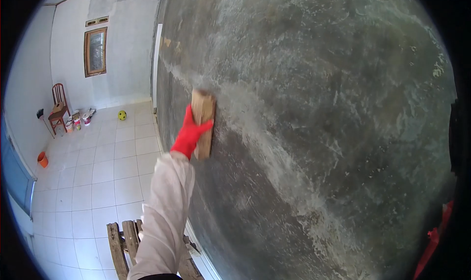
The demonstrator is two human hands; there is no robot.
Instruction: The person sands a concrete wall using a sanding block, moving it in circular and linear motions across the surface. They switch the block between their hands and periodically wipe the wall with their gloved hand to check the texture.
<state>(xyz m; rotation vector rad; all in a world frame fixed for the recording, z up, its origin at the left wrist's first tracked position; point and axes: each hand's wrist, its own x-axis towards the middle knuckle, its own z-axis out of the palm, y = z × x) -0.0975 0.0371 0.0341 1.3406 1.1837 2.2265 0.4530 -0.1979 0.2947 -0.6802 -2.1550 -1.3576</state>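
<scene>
My left hand (189, 136), in a red glove with a pale beige sleeve (164, 206), is closed around a wooden block (203, 118). The block lies against a rough grey cement wall (304, 108); its upper end is blurred. One finger crosses the block's face from the left, while another runs along its left side. Paler, scraped-looking streaks cross the wall beside the block. At the dark right edge, a red shape (434, 238) matches the glove's colour and may be my right hand. No fingers can be made out there.
Below my arm stands a rough wooden bench or trestle (130, 238). Across the white tiled floor (103, 164) are a yellow ball (122, 115), an orange bucket (42, 159), a wooden chair (58, 106), several paint tubs (77, 121) and a broom (45, 120).
</scene>
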